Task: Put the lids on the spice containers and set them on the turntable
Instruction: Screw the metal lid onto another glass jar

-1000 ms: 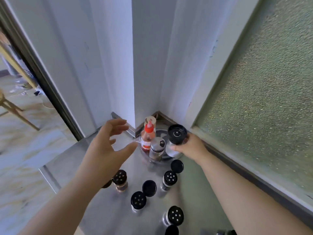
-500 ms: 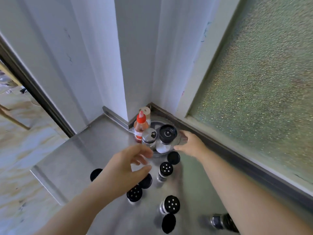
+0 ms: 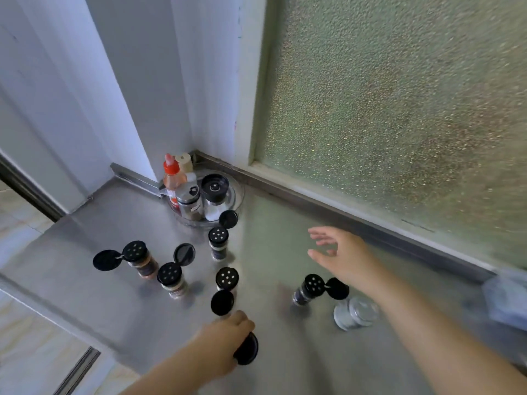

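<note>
Since the earlier frames, the right hand (image 3: 346, 256) has left the clear round turntable (image 3: 238, 192) and now hovers over the steel counter (image 3: 85, 232), fingers spread and relaxed, holding nothing. The left hand (image 3: 225, 342) has dropped to the near counter edge and curls over a black round flip lid (image 3: 248, 350). Five open-lidded spice jars (image 3: 218, 243) stand on the counter, off the turntable.

Left hand (image 3: 221, 342) apparently grips black lid (image 3: 247, 349).

A home kitchen corner: spice jars (image 3: 170, 280) and a sauce bottle (image 3: 172, 178) crowd a stainless-steel counter (image 3: 119, 220) beneath a frosted-glass window (image 3: 399, 104).
</note>
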A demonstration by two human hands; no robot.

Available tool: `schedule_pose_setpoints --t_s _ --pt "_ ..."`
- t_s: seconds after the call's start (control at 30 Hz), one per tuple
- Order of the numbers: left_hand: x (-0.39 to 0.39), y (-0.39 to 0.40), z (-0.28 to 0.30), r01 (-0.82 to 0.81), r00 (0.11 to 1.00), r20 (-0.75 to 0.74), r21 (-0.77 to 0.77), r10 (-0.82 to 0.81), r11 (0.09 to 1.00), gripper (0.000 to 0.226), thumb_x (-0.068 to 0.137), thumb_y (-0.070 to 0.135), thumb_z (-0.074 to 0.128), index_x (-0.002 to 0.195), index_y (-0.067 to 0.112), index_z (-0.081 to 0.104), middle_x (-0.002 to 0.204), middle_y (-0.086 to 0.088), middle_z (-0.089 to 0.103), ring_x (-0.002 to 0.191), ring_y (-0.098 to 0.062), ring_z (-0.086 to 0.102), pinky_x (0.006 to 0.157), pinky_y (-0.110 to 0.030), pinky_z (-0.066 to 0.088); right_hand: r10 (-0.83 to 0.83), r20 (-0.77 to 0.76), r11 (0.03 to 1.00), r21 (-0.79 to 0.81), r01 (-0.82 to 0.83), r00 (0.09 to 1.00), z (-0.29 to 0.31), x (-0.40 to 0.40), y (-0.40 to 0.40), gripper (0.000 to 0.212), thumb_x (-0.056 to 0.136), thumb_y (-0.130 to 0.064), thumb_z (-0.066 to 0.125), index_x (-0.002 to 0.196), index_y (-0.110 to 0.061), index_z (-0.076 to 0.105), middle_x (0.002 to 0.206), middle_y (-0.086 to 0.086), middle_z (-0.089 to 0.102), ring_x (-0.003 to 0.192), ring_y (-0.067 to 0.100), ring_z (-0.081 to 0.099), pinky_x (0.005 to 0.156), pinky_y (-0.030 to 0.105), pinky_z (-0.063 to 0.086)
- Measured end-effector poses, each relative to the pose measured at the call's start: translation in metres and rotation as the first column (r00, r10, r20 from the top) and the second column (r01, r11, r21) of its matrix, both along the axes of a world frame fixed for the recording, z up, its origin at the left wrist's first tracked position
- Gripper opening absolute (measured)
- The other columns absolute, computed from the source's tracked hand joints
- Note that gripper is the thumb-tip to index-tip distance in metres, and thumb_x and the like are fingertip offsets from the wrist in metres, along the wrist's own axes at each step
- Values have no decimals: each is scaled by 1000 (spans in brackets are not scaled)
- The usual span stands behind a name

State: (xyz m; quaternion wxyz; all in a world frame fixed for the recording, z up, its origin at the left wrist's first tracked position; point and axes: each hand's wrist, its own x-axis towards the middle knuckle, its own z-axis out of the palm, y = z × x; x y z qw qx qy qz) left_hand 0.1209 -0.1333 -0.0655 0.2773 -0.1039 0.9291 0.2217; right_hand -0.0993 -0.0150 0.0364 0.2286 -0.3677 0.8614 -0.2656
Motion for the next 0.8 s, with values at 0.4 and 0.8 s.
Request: schedule_pose_setpoints --t_s 0.4,0.8 --pt "-31 52 -14 -227 954 -188 62 234 972 66 73 33 62 133 22 37 127 0 41 120 -21 43 97 -29 40 -182 -48 980 69 185 982 -16 -16 110 42 84 -21 66 124 -21 55 115 -8 60 104 8 56 99 28 42" --pt "-94 114 55 -320 760 -214 699 614 639 52 50 28 77 96 40 55 96 9 60 75 4 59 78 -20 52 -348 209 930 -49 365 914 -21 15 138 23 90 -8 47 87 -26 59 91 2 62 79 17 61 76 31 51"
